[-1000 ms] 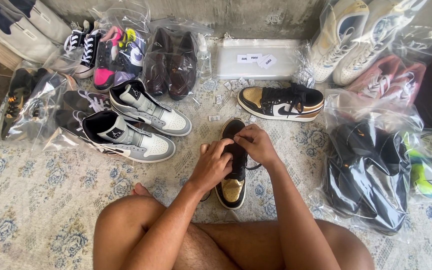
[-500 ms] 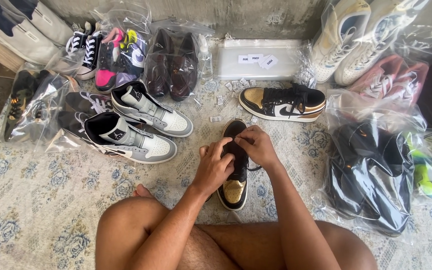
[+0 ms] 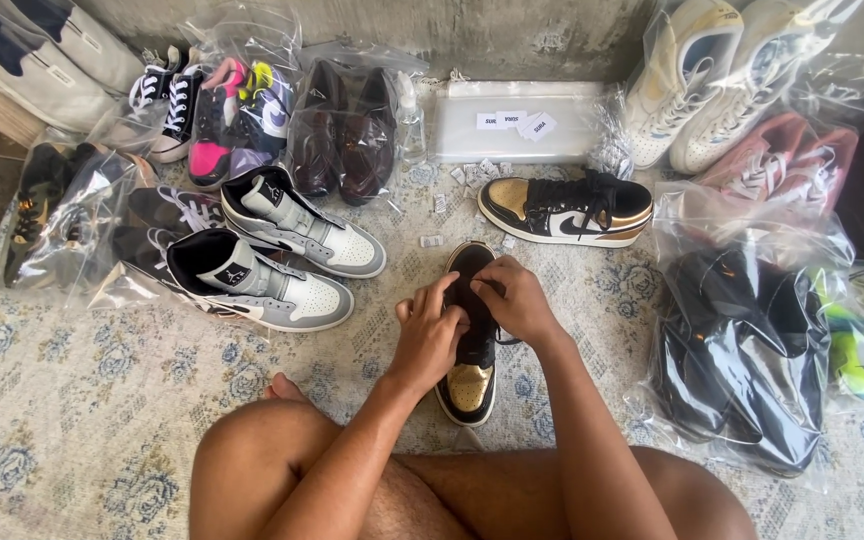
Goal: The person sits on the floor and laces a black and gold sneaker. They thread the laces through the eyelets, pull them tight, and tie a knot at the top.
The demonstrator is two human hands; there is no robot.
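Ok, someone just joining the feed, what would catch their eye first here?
Both hands, left hand and right hand, meet over the laces of a black-and-gold sneaker standing toe toward the person at centre. Its mate lies on its side just beyond, and a grey-and-white pair sits to the left. Bagged shoes ring the patterned cloth on every side.

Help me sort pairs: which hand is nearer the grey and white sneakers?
Left. The left hand lies just right of the grey and white sneakers; the right hand sits farther right.
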